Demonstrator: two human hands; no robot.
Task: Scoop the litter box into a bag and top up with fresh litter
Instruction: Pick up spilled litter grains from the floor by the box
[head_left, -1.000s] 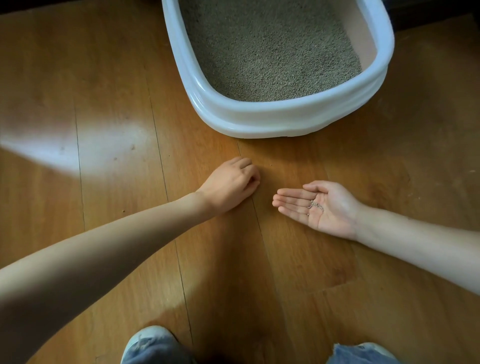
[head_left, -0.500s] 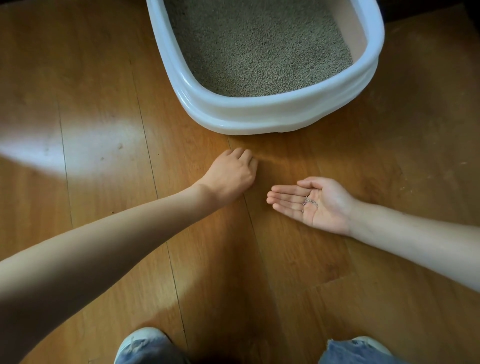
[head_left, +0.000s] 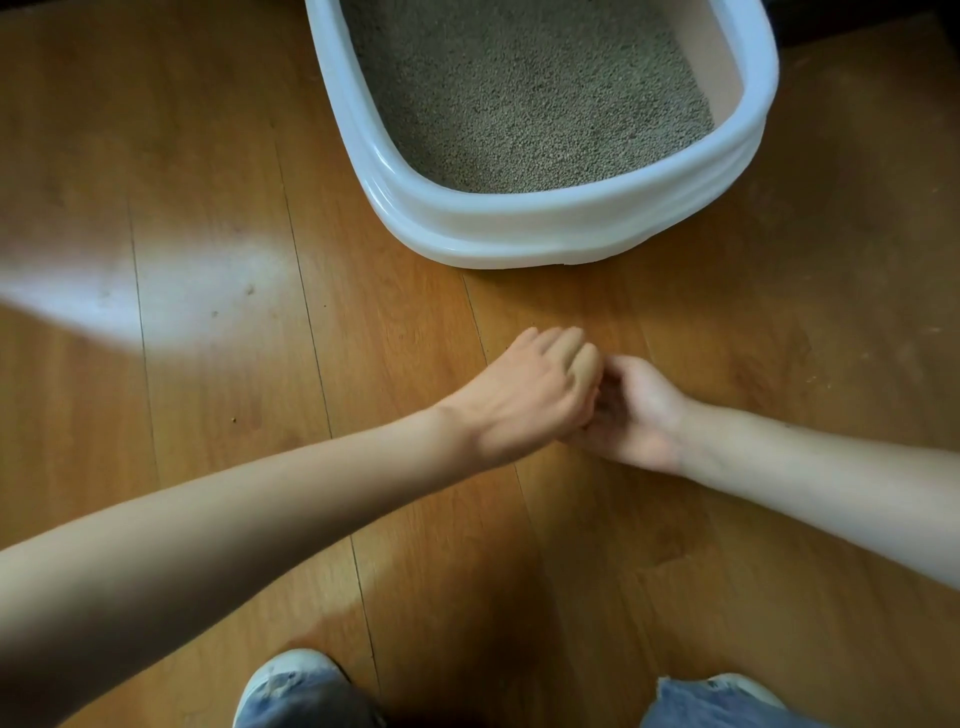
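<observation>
A white litter box (head_left: 545, 221) stands on the wooden floor at the top, filled with grey-brown litter (head_left: 519, 93). In front of it my right hand (head_left: 644, 410) lies palm up and slightly cupped, just above the floor. My left hand (head_left: 530, 395) reaches across it with curled fingers, its fingertips down in the right palm. The left hand hides the palm, so what the fingertips hold cannot be seen. No scoop or bag is in view.
Wooden floorboards (head_left: 675, 545) run all around. A few stray litter grains (head_left: 234, 418) lie on the floor at the left, near a bright patch of light (head_left: 156, 291). My shoes (head_left: 291, 686) and jeans cuffs show at the bottom edge.
My left hand has moved right, from the floor beside the box to over my right palm. The right hand, flat with a few grains on it before, now cups under it.
</observation>
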